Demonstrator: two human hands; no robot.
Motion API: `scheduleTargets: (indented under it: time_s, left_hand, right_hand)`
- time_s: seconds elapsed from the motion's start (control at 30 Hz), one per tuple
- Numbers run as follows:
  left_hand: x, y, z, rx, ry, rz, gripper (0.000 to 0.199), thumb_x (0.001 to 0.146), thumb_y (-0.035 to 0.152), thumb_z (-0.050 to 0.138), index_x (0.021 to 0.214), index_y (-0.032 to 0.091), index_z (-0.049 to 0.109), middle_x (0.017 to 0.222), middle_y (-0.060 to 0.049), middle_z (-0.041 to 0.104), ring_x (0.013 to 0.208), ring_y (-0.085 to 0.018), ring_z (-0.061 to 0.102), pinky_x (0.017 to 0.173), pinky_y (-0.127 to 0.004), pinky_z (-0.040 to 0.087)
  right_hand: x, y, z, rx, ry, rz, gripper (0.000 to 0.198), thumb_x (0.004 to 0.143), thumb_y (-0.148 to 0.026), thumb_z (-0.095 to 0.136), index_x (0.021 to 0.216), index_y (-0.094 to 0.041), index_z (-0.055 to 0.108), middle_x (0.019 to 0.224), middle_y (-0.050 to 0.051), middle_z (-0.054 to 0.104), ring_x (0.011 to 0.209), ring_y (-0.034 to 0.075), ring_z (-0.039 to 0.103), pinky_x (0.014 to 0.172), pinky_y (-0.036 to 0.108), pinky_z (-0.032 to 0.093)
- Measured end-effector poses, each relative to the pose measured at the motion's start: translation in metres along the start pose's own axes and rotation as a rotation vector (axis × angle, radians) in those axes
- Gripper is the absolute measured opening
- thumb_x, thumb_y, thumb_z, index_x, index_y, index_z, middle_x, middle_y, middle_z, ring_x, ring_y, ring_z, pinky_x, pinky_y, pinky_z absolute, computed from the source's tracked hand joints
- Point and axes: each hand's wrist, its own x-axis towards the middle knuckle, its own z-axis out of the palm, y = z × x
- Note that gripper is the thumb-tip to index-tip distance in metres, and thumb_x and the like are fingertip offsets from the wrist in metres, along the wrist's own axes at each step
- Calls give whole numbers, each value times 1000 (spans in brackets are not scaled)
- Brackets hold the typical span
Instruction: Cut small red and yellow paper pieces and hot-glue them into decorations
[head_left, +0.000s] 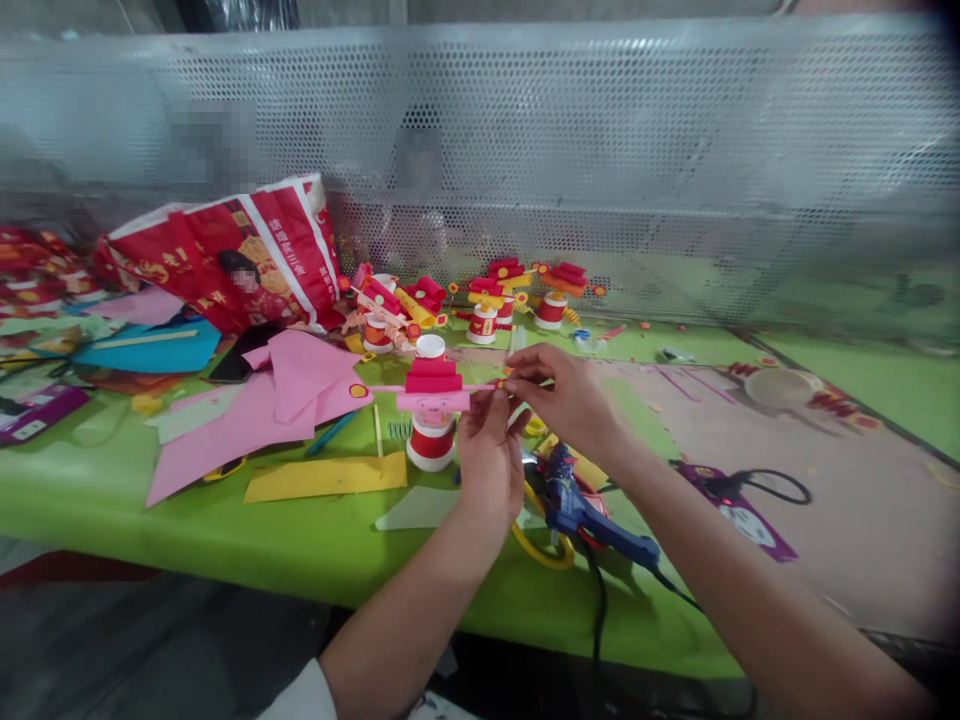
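A paper-cup figure [433,447] stands upright on the table in front of me, with a red band, a pink drawn face and a red rolled-paper hat [433,377]. From each side of the hat sticks a thin pink strip; the left one ends in a red-and-yellow disc [359,391]. At the right strip's tip, my right hand [566,395] pinches a small red-and-yellow paper piece [501,384]. My left hand [491,450] is closed beside the figure, its fingertips meeting the same strip end. Fingers partly hide that piece.
A blue glue gun [581,510] and yellow-handled scissors [551,550] lie below my right hand. Pink paper [247,425] and a yellow strip [326,479] are to the left. Several finished figures [482,322] and a red bag [232,255] stand behind, before a perforated metal screen [600,140].
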Motion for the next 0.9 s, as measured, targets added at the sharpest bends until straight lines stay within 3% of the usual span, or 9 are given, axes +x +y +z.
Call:
scheduleTargets:
  time_s: [0.27, 0.43, 0.73, 0.9]
  left_hand:
    - [1, 2, 1, 4, 31, -8, 16, 82, 13, 79, 88, 18, 65, 93, -1, 74, 90, -14, 72, 89, -29, 51]
    - [1, 3, 0, 11, 30, -5, 15, 83, 12, 79, 88, 18, 67, 95, -2, 75, 93, -14, 72, 91, -30, 51]
    - [1, 4, 0, 45, 57, -7, 15, 78, 11, 80, 84, 18, 68, 94, -2, 73, 102, -18, 72, 101, -37, 50]
    - [0, 5, 0, 8, 60, -18, 15, 79, 9, 79, 83, 18, 67, 93, -1, 73, 96, -15, 71, 97, -34, 50]
  right_hand:
    - [-1, -9, -6, 21, -49, 8, 16, 84, -20, 70, 100, -25, 70, 95, 4, 79, 89, 25, 77, 83, 40, 62]
    - [-3, -22, -13, 33, -83, 31, 22, 83, -13, 66, 102, -25, 71, 100, 6, 80, 93, 24, 77, 89, 43, 62]
    - [2, -22, -14, 43, -107, 35, 24, 79, -12, 72, 99, -23, 74, 96, 5, 81, 88, 22, 77, 85, 37, 63]
    - [2, -17, -10, 21, -78, 28, 27, 81, -15, 75, 106, -24, 74, 94, 4, 80, 85, 22, 76, 84, 38, 62]
